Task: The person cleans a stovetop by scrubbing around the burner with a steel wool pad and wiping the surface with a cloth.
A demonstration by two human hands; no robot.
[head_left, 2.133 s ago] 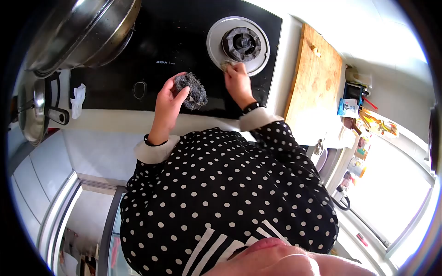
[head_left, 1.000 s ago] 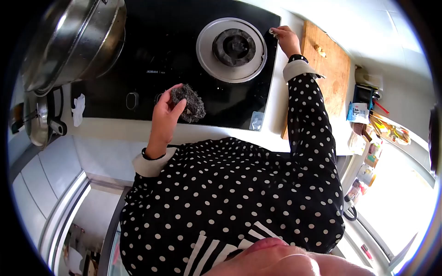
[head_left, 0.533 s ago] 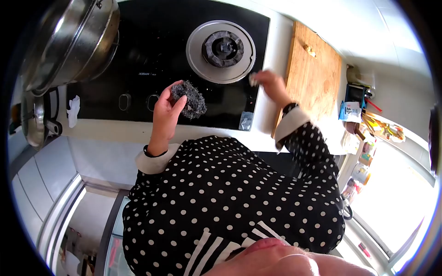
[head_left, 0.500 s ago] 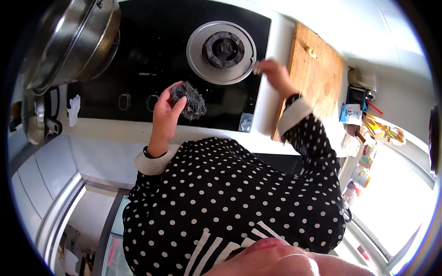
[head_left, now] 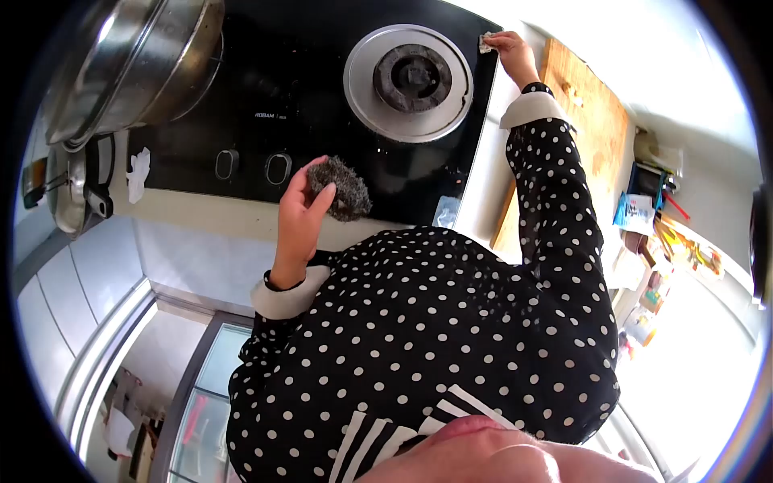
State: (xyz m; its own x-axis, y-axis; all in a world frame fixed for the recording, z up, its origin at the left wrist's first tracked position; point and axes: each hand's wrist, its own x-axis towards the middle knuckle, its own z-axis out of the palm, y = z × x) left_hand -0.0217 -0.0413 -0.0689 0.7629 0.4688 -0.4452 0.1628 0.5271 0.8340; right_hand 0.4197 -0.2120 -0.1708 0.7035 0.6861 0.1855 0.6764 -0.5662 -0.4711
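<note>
A dark, frizzy scouring pad point(head_left: 341, 189) is gripped between the thumb and fingers of my left hand point(head_left: 299, 213), over the front edge of the black glass cooktop point(head_left: 290, 80). My right hand point(head_left: 512, 55) is stretched out to the cooktop's far right corner and pinches a small, crumpled whitish piece point(head_left: 486, 43). Between the hands lies the round burner point(head_left: 412, 78) with its metal plate; neither hand touches it. Two oval knobs point(head_left: 278, 168) show near the front edge.
Large steel pots point(head_left: 137, 64) stand at the upper left, above a lidded pan point(head_left: 71, 193). A crumpled white tissue point(head_left: 138, 174) lies at the cooktop's left front corner. A wooden cutting board point(head_left: 596, 121) is beyond my right arm, with a blue-white packet point(head_left: 636, 213) further right.
From beside the burner's right edge, my right hand has moved up and away to the far corner with the whitish piece. My left hand still holds the pad. The view has shifted slightly.
</note>
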